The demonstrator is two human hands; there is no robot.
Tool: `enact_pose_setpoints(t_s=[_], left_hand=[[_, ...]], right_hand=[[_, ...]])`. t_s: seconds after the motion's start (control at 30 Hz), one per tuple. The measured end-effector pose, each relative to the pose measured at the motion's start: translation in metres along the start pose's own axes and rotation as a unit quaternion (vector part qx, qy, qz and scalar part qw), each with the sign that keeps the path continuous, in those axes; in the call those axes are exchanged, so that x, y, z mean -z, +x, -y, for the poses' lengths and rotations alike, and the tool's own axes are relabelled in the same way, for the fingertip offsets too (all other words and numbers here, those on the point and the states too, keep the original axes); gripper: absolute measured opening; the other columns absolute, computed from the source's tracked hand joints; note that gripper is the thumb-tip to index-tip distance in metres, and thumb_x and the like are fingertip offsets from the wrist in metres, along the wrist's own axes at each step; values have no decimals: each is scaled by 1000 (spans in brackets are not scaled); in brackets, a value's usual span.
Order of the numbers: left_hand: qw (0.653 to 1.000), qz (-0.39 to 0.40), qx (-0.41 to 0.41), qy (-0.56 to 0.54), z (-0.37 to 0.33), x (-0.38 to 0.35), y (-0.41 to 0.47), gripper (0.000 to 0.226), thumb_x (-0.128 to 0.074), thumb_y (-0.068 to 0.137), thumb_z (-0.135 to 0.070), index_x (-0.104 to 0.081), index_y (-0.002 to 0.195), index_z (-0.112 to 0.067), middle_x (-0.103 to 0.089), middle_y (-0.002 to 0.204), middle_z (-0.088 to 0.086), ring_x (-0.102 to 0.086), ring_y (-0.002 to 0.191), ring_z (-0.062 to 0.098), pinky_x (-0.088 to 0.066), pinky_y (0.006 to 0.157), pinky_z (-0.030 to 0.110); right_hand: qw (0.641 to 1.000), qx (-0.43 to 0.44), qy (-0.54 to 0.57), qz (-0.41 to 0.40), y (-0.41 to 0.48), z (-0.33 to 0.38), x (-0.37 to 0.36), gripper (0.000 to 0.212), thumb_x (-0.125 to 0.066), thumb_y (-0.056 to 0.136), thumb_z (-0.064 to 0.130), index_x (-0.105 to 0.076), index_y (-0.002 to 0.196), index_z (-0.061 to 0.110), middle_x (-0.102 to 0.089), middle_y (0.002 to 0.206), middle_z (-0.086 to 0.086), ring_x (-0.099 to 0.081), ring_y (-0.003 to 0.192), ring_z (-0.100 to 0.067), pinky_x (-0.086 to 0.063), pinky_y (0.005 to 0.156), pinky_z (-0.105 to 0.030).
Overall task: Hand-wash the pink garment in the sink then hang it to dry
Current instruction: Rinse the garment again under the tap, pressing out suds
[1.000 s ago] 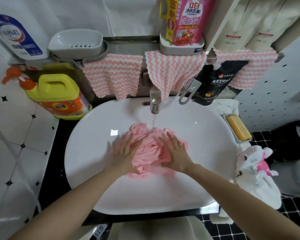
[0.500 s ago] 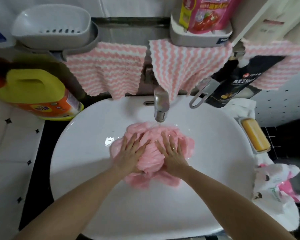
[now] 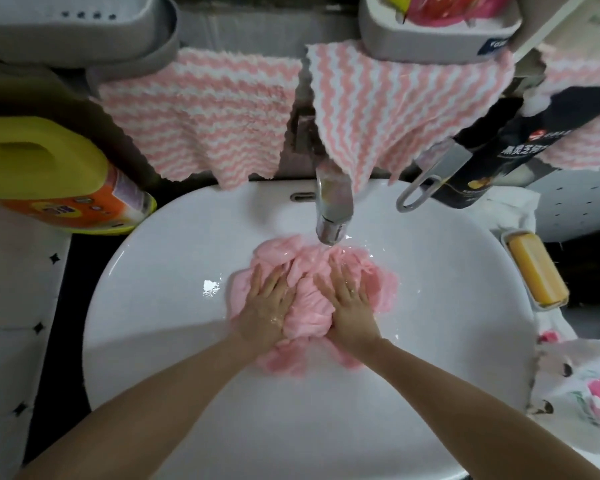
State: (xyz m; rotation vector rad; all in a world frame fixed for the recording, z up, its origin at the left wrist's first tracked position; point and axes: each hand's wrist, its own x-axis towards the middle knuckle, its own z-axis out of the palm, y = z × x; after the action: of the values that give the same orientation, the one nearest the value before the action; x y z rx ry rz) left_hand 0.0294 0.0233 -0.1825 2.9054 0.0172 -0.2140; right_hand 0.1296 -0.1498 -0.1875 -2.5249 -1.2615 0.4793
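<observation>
Under left hand (image 3: 264, 308), right hand (image 3: 352, 306): garment (image 3: 307, 308)

yellow detergent jug (image 3: 45, 174), striped pink cloths (image 3: 201, 112), orange soap bar (image 3: 537, 268)

Bare white sink (image 3: 160, 341) lay open from 7 to 10 o'clock and from 1 to 4 o'clock of the pink garment (image 3: 309, 306). At 12 o'clock the faucet (image 3: 333, 209) overhung the garment's far edge, with striped cloths (image 3: 201, 112) drooping to the rim behind it. A yellow jug (image 3: 49, 174) crowded the rim at 10 o'clock, a soap bar (image 3: 534, 268) at 3, a plastic bag (image 3: 575, 386) at 4.
</observation>
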Motion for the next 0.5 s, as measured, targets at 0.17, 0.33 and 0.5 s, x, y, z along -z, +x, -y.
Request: enact_pose_setpoints(t_s=[0.17,0.33,0.5], left_hand=[[999,-30,13,-44,-9,13,-5,68,-75,59,-31,-61,121,-6,-59,128,10,-42,123,22,-24,105,44],[967,6,128,-219,-23,24,-19,62,-43,69,-29,-58,128,-14,-60,129,7,-50,125,22,-29,111,35],[930,63,174,-316,-47,40,-41,53,-37,70,-35,-68,102,-6,-69,101,14,-63,97,28,-47,79,33]], right_hand=[[998,-17,53,-37,-7,12,6,62,-67,73,42,-60,127,14,-47,141,-21,-41,129,-39,-39,99,-52],[996,35,50,-62,-26,16,28,46,-45,79,50,-77,82,15,-75,87,-5,-72,76,-22,-53,63,-24],[994,28,104,15,-49,29,41,58,-41,80,54,-74,81,7,-74,91,-11,-69,72,-23,-45,59,-21]])
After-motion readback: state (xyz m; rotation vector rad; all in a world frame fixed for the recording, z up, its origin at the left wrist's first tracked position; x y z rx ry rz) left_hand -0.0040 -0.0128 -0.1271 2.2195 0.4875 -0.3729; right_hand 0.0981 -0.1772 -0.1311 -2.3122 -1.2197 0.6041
